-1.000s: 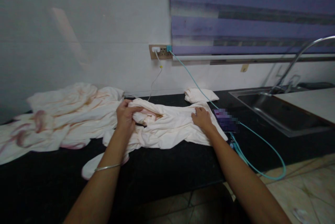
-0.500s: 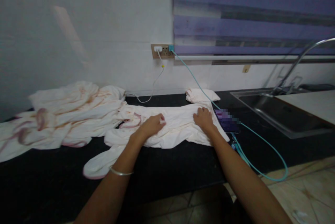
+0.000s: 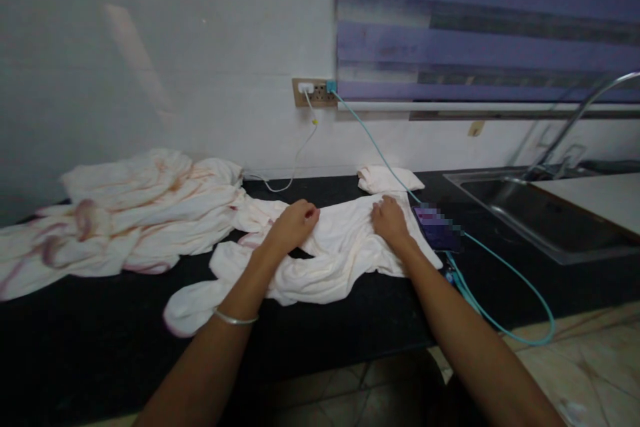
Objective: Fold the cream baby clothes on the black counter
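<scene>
A crumpled white garment (image 3: 345,224) with pinkish edging lies across the black counter, one rounded end stretching toward me at the left. My left hand (image 3: 294,226), a bangle on its wrist, is closed at the garment's far edge, thumb and forefinger together; the fabric in its grip is partly hidden. On the garment's right part, my right hand (image 3: 391,220) has its fingers curled into the cloth. Below my left hand, dark counter shows through a gap between two strips of fabric. A small folded white cloth (image 3: 390,179) sits just behind my right hand.
A heap of white cloth (image 3: 150,214) with brownish and pink marks fills the counter's left. Right of the garment lies a phone (image 3: 435,228) with a teal cable (image 3: 520,280) looping past the counter edge. Farther right are a sink (image 3: 530,214) and faucet (image 3: 565,124).
The garment's near strip has shifted toward me and bunched, opening a gap below my left hand. My left hand has risen slightly; my right hand stays almost in place.
</scene>
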Available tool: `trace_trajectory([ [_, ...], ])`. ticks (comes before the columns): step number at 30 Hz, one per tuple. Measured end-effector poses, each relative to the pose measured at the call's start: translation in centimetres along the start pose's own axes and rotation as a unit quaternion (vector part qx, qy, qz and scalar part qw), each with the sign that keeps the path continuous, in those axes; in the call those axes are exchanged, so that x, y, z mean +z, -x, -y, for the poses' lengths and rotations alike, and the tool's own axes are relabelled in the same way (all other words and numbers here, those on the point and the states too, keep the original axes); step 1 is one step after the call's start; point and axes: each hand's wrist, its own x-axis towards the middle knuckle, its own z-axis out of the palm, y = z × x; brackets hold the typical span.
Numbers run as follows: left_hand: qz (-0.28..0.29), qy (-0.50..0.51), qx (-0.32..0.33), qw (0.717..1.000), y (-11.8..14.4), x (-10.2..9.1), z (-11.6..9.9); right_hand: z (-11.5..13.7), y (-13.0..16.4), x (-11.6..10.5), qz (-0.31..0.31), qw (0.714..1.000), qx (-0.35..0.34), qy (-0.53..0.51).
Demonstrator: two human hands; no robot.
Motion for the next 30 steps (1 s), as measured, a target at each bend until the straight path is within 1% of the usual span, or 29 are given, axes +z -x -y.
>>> trace_trajectory([
  [2,0.045,-0.032,0.014,0.998,0.3,1.8,0.0,0.5,-0.1,-0.2,-0.041,0.998,-0.038,-0.042],
  [3,0.061,-0.061,0.007,0.996,0.6,2.5,-0.2,0.7,-0.1,-0.2,-0.05,0.996,-0.055,-0.056],
  [4,0.072,-0.091,-0.008,0.993,0.9,3.1,-0.5,0.8,0.0,-0.2,-0.045,0.995,-0.067,-0.064],
  [6,0.083,-0.14,-0.055,0.985,1.3,3.9,-1.2,0.8,0.2,0.1,-0.002,0.995,-0.071,-0.064],
  [8,0.094,-0.158,-0.102,0.978,1.4,4.2,-1.6,0.7,0.4,0.3,0.043,0.997,-0.049,-0.048],
  [10,0.11,-0.158,-0.14,0.971,1.4,4.2,-1.6,0.5,0.5,0.6,0.06,0.997,-0.031,-0.027],
  [13,0.118,-0.149,-0.181,0.965,1.2,3.7,-0.6,0.3,0.5,0.8,0.058,0.998,-0.032,0.018],
  [16,0.08,-0.152,-0.225,0.959,1.1,2.5,1.6,0.2,0.6,0.6,0.067,0.996,-0.018,0.054],
  [18,0.033,-0.166,-0.268,0.948,1.2,1.2,3.5,0.2,0.8,0.4,0.078,0.995,0.0,0.063],
  [20,0.0,-0.18,-0.305,0.935,1.3,-0.4,5.6,0.1,0.9,0.2,0.092,0.994,0.01,0.066],
  [22,-0.006,-0.184,-0.328,0.927,1.4,-2.1,7.4,0.1,1.0,0.1,0.105,0.992,0.013,0.066],
  [24,0.015,-0.181,-0.343,0.922,1.4,-3.5,8.3,0.0,1.0,-0.1,0.112,0.992,0.009,0.062],
  [25,0.036,-0.178,-0.348,0.92,1.4,-3.9,8.4,0.0,1.0,-0.1,0.114,0.992,0.006,0.059],
  [27,0.071,-0.177,-0.342,0.92,1.4,-4.1,7.5,0.0,0.9,-0.1,0.112,0.992,0.003,0.056],
  [28,0.071,-0.184,-0.326,0.925,1.3,-3.9,6.7,0.0,0.9,-0.1,0.109,0.992,0.005,0.056],
  [29,0.054,-0.193,-0.301,0.932,1.2,-3.5,5.8,0.1,0.9,-0.1,0.104,0.993,0.01,0.058],
  [30,0.024,-0.202,-0.264,0.943,1.1,-3.0,4.8,0.2,0.9,0.0,0.099,0.993,0.017,0.06],
])
